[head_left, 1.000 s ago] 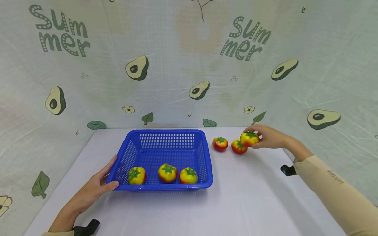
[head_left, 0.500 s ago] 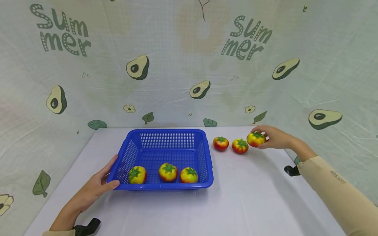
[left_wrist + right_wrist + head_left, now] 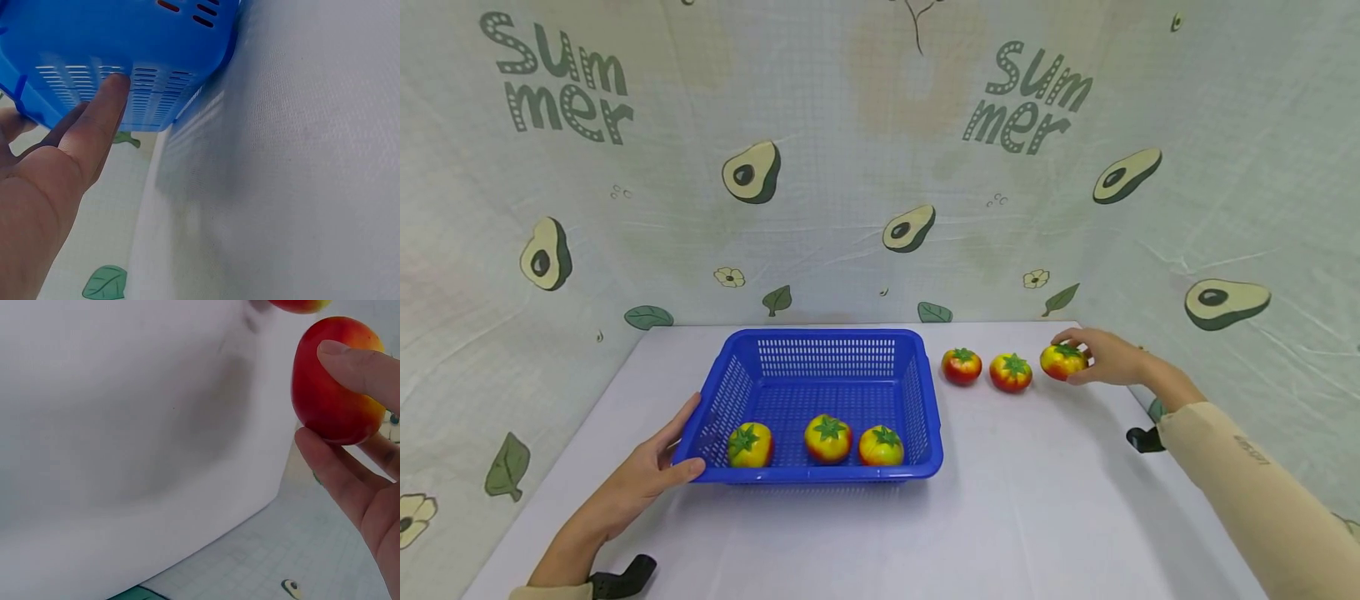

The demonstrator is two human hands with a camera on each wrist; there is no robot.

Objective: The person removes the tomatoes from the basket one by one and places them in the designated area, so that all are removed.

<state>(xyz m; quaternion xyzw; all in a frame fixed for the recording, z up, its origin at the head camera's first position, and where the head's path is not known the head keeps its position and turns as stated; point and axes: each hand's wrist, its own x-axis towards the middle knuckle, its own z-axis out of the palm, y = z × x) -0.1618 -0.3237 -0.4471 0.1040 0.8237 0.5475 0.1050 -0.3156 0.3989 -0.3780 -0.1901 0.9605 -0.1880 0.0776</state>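
Note:
My right hand pinches a red-and-yellow tomato with a green star-shaped top, at the table's far right. In the right wrist view the thumb presses one side of this tomato and the fingers support the other. Left of it, two similar tomatoes stand on the table, a nearer tomato and a farther tomato. My left hand holds the left front corner of a blue plastic basket, thumb on its rim. In the left wrist view, fingers touch the slotted outer wall.
Inside the basket, along its front, lie a left tomato, a middle tomato and a right tomato. A white cloth covers the table. Behind hangs a patterned curtain.
My right hand has carried its tomato rightward and slightly down, away from the other two, so a gap now shows between them. The left hand and basket stay put.

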